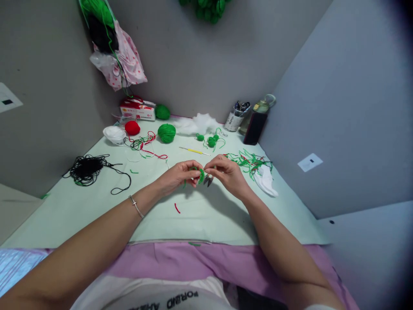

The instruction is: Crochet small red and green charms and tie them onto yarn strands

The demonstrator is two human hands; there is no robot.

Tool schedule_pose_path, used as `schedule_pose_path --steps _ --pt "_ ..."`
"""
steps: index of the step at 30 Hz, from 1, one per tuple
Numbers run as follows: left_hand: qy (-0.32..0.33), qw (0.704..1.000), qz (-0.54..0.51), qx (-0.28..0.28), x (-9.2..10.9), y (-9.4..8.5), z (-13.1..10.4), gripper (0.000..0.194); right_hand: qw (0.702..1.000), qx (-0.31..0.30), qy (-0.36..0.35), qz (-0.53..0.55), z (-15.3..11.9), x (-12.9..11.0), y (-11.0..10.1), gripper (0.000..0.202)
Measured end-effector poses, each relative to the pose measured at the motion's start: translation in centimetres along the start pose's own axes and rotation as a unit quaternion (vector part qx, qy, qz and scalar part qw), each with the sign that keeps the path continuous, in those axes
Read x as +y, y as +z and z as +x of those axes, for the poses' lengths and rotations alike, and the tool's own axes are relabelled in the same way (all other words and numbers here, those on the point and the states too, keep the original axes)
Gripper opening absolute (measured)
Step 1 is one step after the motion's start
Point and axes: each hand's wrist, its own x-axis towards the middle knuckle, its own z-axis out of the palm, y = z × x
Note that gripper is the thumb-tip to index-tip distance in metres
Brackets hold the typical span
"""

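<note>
Above the middle of the table, my left hand (184, 175) is closed on a small green crochet piece (201, 175), pinched between thumb and fingers. A green strand hangs below that hand. My right hand (226, 172) is closed right beside it, its thumb and forefinger pinched at the piece's edge. Two short pointed metal blades, which look like thread snips (209, 181), stick out downward from under the right fingers; their handles are hidden in the hand. Beyond both hands lies a crochet hook (194, 150) with a yellow grip.
Green yarn balls (166, 133), a red ball (132, 128) and white yarn (115, 134) lie at the back. Black yarn (87, 169) is left; green scraps (250, 162) and a white piece (266, 181) are right. A phone (255, 128) leans by a pen cup (233, 120).
</note>
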Motion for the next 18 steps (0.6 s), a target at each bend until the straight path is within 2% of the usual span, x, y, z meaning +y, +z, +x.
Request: schedule_pose_path --steps 4,9,13,15,18 --pt "-0.009 1.000 0.001 0.018 -0.3 0.2 0.1 0.024 0.999 0.010 0.033 -0.018 0.0 0.5 0.5 0.012" --pt "0.008 0.999 0.007 0.052 -0.4 0.6 0.3 0.023 0.999 -0.035 0.020 0.018 -0.5 -0.4 1.1 0.014" --pt "0.000 0.996 0.041 0.080 -0.4 1.0 0.4 0.020 0.989 -0.038 -0.062 -0.131 -1.0 -0.7 1.7 0.015" --pt "-0.006 0.995 0.062 0.080 -0.5 1.1 0.4 0.017 0.982 -0.038 -0.080 -0.165 -1.0 -0.8 1.8 0.015" --pt "-0.004 0.993 0.089 0.077 -0.6 1.0 0.4 0.016 0.996 0.001 -0.050 -0.073 -0.9 -1.4 1.1 0.014"
